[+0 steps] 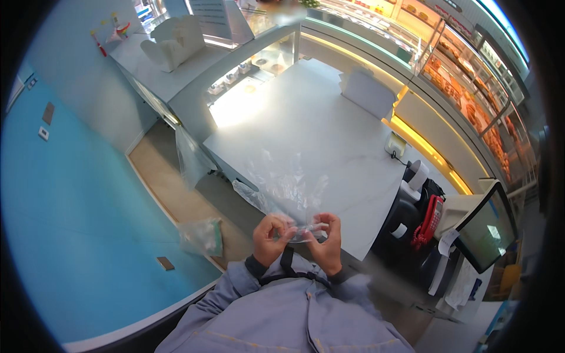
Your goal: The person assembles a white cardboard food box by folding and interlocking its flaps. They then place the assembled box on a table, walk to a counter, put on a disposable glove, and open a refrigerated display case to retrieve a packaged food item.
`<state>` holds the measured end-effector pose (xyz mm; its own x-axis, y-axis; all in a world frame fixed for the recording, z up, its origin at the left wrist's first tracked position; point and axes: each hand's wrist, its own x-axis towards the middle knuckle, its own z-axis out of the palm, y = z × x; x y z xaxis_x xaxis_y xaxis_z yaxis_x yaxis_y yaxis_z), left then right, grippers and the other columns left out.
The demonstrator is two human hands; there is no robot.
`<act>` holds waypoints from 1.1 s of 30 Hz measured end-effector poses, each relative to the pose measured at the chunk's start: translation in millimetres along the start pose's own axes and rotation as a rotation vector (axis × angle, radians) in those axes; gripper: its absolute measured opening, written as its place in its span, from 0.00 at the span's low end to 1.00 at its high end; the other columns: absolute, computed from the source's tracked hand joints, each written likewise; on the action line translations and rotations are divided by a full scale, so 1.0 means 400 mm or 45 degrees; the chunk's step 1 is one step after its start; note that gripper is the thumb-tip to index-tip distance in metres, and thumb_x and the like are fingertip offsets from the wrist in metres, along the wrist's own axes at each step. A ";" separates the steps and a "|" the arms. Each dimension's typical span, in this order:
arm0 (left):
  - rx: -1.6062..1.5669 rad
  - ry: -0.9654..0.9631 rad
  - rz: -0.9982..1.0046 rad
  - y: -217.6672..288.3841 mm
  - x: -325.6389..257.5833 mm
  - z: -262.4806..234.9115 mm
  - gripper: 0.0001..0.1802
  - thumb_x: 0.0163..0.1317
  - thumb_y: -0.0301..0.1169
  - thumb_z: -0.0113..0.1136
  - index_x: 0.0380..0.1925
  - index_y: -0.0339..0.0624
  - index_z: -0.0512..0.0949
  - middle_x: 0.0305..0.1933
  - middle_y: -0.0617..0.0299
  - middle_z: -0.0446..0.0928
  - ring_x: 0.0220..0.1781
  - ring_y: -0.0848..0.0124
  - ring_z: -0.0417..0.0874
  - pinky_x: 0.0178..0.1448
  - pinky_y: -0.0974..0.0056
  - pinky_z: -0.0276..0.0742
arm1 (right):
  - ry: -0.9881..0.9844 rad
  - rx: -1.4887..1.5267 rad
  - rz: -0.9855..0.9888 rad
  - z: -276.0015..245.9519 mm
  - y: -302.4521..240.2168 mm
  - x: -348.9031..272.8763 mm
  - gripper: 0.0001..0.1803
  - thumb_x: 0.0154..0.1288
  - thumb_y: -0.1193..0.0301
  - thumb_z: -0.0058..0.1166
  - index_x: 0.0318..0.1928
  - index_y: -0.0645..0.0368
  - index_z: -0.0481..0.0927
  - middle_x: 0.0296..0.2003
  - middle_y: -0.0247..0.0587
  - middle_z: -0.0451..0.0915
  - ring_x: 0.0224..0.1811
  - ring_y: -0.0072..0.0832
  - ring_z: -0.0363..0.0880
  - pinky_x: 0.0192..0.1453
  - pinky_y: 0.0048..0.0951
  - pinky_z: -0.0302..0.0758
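Close in front of my body, both hands pinch the near edge of a thin, clear disposable plastic glove (288, 185). Its crinkled, finger-like points spread away from me over the white counter (353, 159). My left hand (269, 240) has its thumb and fingertips closed on the left side of the opening. On the right side, my right hand (326, 244) grips the same edge between thumb and index finger. The film is see-through, so I cannot tell whether it is one layer or more, or whether it touches the counter.
A white carton (369, 93) stands at the counter's far right. Right of me are a red telephone (432, 217) and a monitor (488, 226). A clear bag (203, 236) lies at lower left, by the blue wall (88, 206). Lit bread shelves (465, 100) stand beyond.
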<state>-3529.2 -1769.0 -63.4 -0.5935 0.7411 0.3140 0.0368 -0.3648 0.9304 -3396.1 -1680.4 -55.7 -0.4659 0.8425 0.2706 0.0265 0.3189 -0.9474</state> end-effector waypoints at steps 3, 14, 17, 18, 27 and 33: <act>0.260 -0.026 0.144 0.006 0.033 -0.024 0.17 0.52 0.15 0.67 0.23 0.43 0.66 0.31 0.60 0.73 0.39 0.68 0.78 0.45 0.66 0.73 | 0.238 -0.091 -0.150 0.032 -0.023 0.029 0.14 0.55 0.78 0.65 0.40 0.62 0.75 0.41 0.42 0.75 0.40 0.31 0.75 0.43 0.28 0.73; 0.585 0.050 0.422 0.019 0.142 -0.048 0.21 0.50 0.15 0.68 0.17 0.43 0.62 0.25 0.58 0.72 0.28 0.65 0.76 0.33 0.66 0.72 | 0.577 -0.259 -0.286 0.074 -0.051 0.059 0.12 0.54 0.82 0.64 0.31 0.59 0.72 0.31 0.41 0.76 0.33 0.31 0.74 0.41 0.27 0.71; 0.598 0.046 0.442 0.015 0.152 -0.046 0.22 0.50 0.14 0.67 0.16 0.43 0.61 0.24 0.58 0.71 0.27 0.65 0.75 0.32 0.66 0.71 | 0.606 -0.257 -0.271 0.078 -0.045 0.058 0.11 0.55 0.82 0.64 0.31 0.60 0.72 0.31 0.41 0.76 0.32 0.30 0.73 0.41 0.27 0.71; 0.636 0.047 0.455 0.013 0.155 -0.046 0.22 0.50 0.13 0.66 0.16 0.42 0.61 0.23 0.58 0.71 0.27 0.64 0.75 0.32 0.66 0.71 | 0.614 -0.255 -0.266 0.078 -0.042 0.056 0.11 0.55 0.82 0.63 0.31 0.60 0.72 0.31 0.41 0.76 0.32 0.30 0.73 0.40 0.26 0.71; 0.642 0.060 0.548 0.006 0.184 -0.032 0.22 0.47 0.11 0.65 0.14 0.42 0.60 0.21 0.58 0.65 0.24 0.62 0.71 0.28 0.63 0.67 | 0.760 -0.129 -0.086 0.058 -0.021 0.018 0.10 0.61 0.78 0.62 0.31 0.61 0.72 0.29 0.37 0.75 0.28 0.21 0.70 0.38 0.22 0.71; 0.670 -0.006 0.475 -0.002 0.167 -0.007 0.23 0.47 0.12 0.66 0.14 0.42 0.60 0.21 0.59 0.65 0.24 0.62 0.70 0.27 0.63 0.64 | 0.831 -0.187 0.085 0.032 -0.011 -0.021 0.09 0.61 0.77 0.63 0.32 0.61 0.73 0.29 0.36 0.76 0.29 0.21 0.73 0.40 0.22 0.72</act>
<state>-3571.2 -1720.8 -43.9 -0.4608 0.6209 0.6342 0.6301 -0.2743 0.7264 -3403.6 -1694.6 -56.2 0.1700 0.9375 0.3035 0.1781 0.2737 -0.9452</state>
